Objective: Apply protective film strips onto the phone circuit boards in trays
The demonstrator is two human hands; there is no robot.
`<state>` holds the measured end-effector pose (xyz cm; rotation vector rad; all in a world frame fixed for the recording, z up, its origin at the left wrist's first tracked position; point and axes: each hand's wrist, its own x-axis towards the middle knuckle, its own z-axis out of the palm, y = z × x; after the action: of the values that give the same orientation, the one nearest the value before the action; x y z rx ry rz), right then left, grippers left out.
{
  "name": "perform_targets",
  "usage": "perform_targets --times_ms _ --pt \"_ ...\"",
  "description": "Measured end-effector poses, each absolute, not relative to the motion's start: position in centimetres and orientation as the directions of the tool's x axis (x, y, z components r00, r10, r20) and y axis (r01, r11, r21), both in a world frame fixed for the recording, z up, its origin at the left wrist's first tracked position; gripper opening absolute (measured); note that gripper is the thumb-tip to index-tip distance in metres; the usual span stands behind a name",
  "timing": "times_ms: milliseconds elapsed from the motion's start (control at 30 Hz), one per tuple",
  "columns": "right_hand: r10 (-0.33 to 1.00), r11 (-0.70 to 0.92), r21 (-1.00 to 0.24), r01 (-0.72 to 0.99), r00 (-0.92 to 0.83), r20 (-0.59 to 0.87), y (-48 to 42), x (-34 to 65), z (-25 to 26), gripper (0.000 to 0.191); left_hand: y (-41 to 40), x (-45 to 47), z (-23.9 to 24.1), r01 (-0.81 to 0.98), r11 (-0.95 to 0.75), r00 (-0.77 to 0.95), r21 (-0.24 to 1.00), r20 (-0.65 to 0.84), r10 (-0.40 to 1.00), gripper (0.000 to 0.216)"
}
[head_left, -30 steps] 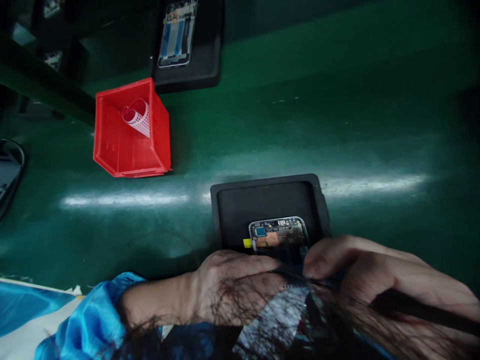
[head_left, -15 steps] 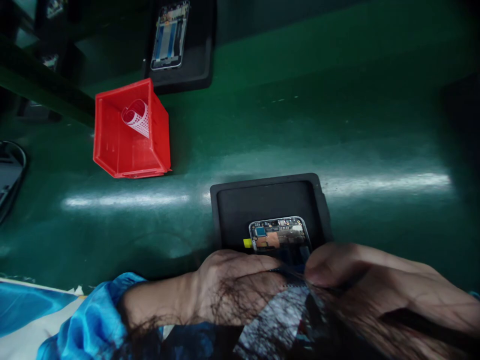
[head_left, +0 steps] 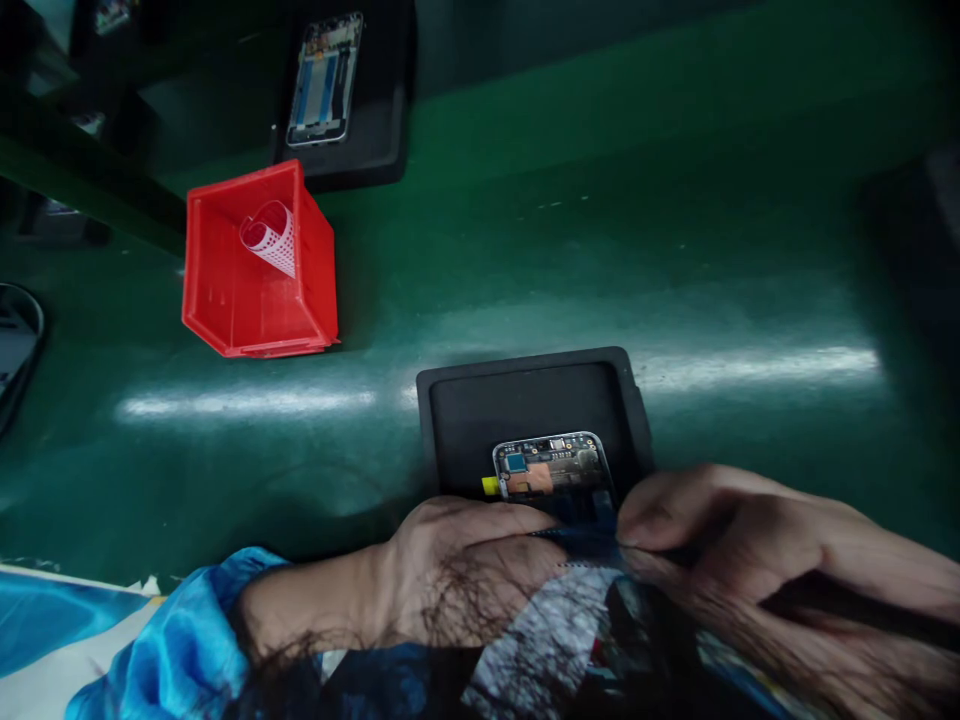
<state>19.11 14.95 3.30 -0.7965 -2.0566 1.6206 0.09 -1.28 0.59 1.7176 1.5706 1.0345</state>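
While both hands crowd the phone, little shifts.
Left hand [head_left: 457,570]: stays curled against the opened phone [head_left: 551,470], steadying it.
Right hand [head_left: 720,530]: fingertips have eased back, still pinching a dark tool [head_left: 862,610].
Tray [head_left: 465,400]: unmoved on the desk [head_left: 675,260].

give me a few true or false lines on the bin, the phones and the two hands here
1. The red bin holds a curled white strip. True.
2. The open phone lies in a black tray. True.
3. The bin stands right of that tray. False: it stands to its left and farther back.
4. Both hands are lifted clear of the phone. False: the left hand and the right hand both rest at its near end.
5. A second phone lies in another black tray at the far edge. True.
6. The table is white. False: it is green.
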Motion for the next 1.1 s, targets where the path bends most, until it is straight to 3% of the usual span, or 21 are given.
perform_targets --times_ms 167,367,600,1100 --pt "0.758 0.083 -0.967 0.24 -0.645 -0.094 17.1 19.1 2.7 0.025 -0.9 0.4 0.7 0.587 -0.15 -0.064 0.796 0.23 0.971 0.011" --pt "0.759 0.034 -0.959 0.281 -0.632 -0.159 17.2 19.1 1.9 0.025 -0.3 0.0 1.2 0.64 -0.223 -0.014 0.735 0.301 0.953 0.012" --pt "0.74 0.113 -0.954 0.278 -0.664 -0.106 17.1 19.3 2.0 0.024 -0.4 0.0 1.2 0.68 -0.242 0.022 0.692 0.311 0.95 0.011" --pt "0.675 0.237 -0.932 0.273 -0.736 -0.044 17.0 19.5 2.1 0.024 -0.5 -0.4 1.1 0.585 -0.217 0.015 0.781 0.257 0.966 0.019"
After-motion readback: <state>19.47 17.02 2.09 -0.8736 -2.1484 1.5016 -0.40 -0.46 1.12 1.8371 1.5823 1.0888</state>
